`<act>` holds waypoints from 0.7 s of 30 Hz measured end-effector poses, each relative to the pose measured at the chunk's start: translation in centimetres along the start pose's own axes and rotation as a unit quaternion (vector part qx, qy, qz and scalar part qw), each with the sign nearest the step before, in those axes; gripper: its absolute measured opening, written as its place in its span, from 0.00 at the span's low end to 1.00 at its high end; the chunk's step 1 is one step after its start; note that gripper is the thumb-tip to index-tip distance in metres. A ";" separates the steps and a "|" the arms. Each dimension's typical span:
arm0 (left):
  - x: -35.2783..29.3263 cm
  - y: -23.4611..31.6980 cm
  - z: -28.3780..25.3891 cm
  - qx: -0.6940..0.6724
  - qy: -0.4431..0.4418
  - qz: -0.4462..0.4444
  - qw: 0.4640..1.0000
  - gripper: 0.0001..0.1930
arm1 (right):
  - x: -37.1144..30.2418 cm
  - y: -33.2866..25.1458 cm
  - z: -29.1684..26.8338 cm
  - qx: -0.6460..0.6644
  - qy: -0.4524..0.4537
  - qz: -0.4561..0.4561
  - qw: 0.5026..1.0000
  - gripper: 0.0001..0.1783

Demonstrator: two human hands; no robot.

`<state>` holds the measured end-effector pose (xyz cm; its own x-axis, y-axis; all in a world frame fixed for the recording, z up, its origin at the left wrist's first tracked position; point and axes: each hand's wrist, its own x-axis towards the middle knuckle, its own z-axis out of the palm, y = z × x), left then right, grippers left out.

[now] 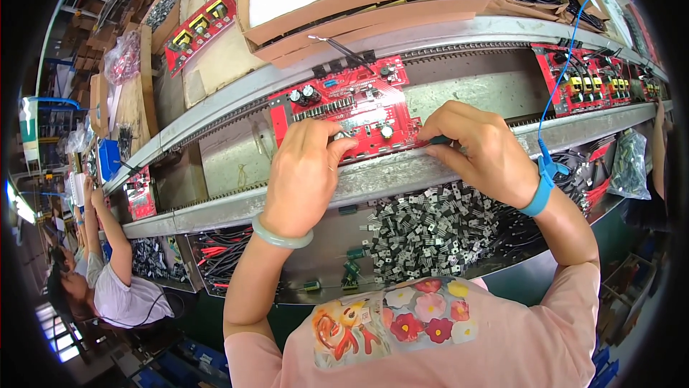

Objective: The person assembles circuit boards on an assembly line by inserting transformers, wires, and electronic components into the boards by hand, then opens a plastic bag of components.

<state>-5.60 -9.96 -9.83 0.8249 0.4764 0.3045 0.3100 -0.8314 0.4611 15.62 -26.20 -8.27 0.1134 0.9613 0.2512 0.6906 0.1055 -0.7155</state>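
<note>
A red circuit board [373,112] sits in the conveyor track in front of me, carrying black-topped cylindrical capacitors, a blue part and black wires at its far edge. My left hand [305,166] is closed in a pinch at the board's near left part. A small dark and silvery part shows between its fingertips, too hidden to name. At the near right corner, my right hand [477,144] pinches a small dark green component [438,140], mostly covered by the fingers. A pale bangle circles my left wrist, and a blue wrist strap [543,183] with a coiled cord is on my right.
Below the metal rail [387,173], a tray holds a heap of three-legged transistors [434,234] and several green capacitors [351,270]. Black and red wires [222,255] lie left. More red boards [581,79] stand along the track. Cardboard boxes [373,11] line the far side. A co-worker [118,280] sits left.
</note>
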 end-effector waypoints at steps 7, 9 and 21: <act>0.5 -1.3 0.0 -0.004 -0.029 -0.032 0.999 0.10 | 0.1 0.0 0.1 -0.007 -0.012 0.005 1.000 0.11; 1.0 -1.6 0.0 -0.032 -0.039 -0.034 0.998 0.07 | 0.0 0.0 0.1 -0.010 -0.009 -0.002 1.000 0.11; 0.4 -0.7 0.5 0.027 -0.035 0.095 0.995 0.10 | 0.3 -0.6 0.3 -0.015 0.025 0.000 1.000 0.12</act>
<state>-5.32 -9.31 -10.44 0.9014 0.2899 0.3216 0.1689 -0.9194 0.3553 15.02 -25.94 -7.92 0.1488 0.9473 0.2837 0.7116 0.0966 -0.6959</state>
